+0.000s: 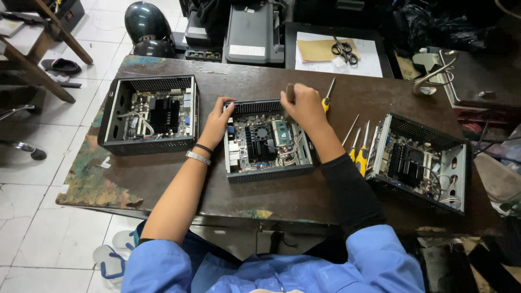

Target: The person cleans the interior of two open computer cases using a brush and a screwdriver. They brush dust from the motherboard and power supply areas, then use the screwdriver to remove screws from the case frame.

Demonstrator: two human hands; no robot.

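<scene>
A small open computer case (pixel 268 172) with a green circuit board, black heatsink and fan sits at the middle of the brown desk (pixel 163 184). My left hand (pixel 218 120) grips the case's left wall near its far corner. My right hand (pixel 304 104) is closed around a dark tool handle (pixel 290 91) above the case's far right side. What the tool's tip touches is hidden by the hand.
A second open case (pixel 149 115) lies at the left, a third (pixel 420 163) at the right. Yellow-handled screwdrivers (pixel 358 149) lie between the middle and right cases; another (pixel 327 96) is behind my right hand. Scissors (pixel 344 50) rest on papers at the back. A helmet (pixel 145 24) stands on the floor.
</scene>
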